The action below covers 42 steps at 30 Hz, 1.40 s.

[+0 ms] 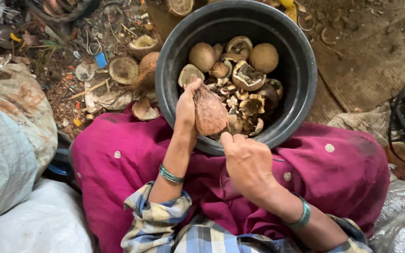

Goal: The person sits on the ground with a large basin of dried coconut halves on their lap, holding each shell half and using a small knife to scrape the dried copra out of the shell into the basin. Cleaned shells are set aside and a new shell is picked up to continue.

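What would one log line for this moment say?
left hand: grips brown husked fruit | right hand: at fruit's lower end, any tool hidden | below: black tub of broken shells | lap: magenta cloth

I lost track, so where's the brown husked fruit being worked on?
In the head view's centre, the brown husked fruit sits in the left hand, over the black tub's near rim.

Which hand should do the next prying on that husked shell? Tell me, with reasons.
Probably the right hand: it sits just below the brown shell, thumb at its lower edge. The left hand already grips the shell's side over the black tub, steadying it.
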Each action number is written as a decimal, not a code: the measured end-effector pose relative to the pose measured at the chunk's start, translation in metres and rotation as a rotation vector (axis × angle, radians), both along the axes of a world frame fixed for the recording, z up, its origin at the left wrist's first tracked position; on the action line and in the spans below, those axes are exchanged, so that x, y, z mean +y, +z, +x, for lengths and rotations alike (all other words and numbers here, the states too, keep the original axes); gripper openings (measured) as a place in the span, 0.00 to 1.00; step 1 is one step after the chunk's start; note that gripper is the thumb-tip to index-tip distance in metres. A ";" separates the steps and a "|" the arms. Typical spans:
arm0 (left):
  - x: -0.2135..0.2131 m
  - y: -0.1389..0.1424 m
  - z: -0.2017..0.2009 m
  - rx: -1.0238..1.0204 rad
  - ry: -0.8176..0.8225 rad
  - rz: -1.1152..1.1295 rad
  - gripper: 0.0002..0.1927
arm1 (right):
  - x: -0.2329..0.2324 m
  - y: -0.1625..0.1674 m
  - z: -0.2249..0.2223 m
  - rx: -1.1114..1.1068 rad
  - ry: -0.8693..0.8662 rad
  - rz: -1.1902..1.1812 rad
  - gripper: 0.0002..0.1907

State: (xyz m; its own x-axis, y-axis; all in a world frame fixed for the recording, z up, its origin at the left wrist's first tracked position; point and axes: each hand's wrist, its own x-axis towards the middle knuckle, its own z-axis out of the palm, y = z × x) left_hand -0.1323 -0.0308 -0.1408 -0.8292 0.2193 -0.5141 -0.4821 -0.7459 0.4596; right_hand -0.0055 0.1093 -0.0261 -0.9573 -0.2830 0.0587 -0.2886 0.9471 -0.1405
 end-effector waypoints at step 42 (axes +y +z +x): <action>-0.008 -0.008 -0.005 0.059 -0.077 0.216 0.29 | 0.044 0.020 -0.010 -0.158 0.024 -0.243 0.06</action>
